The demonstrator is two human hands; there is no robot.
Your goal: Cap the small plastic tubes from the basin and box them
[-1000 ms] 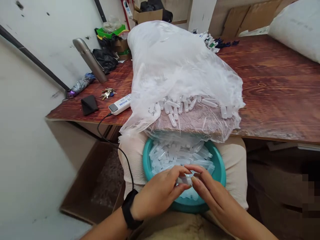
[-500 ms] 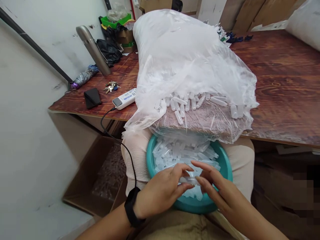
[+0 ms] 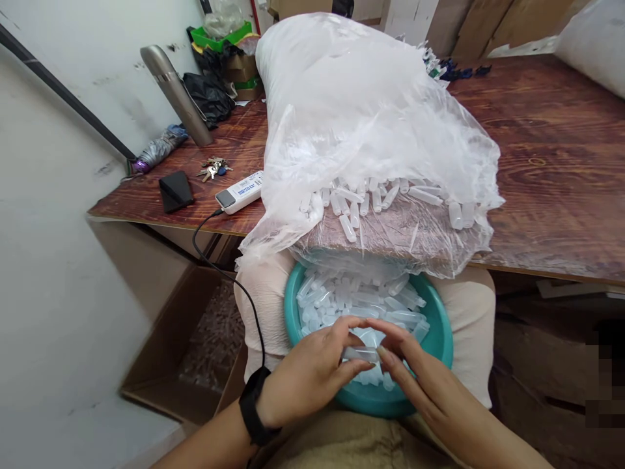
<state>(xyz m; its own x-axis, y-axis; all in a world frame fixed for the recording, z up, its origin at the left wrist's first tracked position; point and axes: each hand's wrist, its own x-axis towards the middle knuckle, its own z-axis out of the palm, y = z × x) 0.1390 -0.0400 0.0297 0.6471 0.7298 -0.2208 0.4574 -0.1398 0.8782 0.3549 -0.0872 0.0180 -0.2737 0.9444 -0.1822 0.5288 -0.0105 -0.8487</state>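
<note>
A teal bowl (image 3: 439,329) rests on my lap, filled with several small clear plastic tubes (image 3: 351,299). Over its near side my left hand (image 3: 312,374), with a black watch on the wrist, and my right hand (image 3: 420,381) meet fingertip to fingertip. Both pinch one clear tube (image 3: 362,354) held crosswise between them. Above the bowl a large clear plastic bag (image 3: 356,124) lies on the wooden table (image 3: 547,163), its open mouth spilling more tubes (image 3: 381,198) at the table's edge.
On the table's left part lie a white power bank (image 3: 239,193) with a black cable hanging down, keys (image 3: 212,169), a black wallet (image 3: 176,191), a metal flask (image 3: 176,94) and a folded umbrella. An open cardboard box (image 3: 190,345) stands on the floor at left.
The view shifted slightly. My two hands stayed over the bowl and drew closer together on the tube; my right fingers curled in toward the left thumb.
</note>
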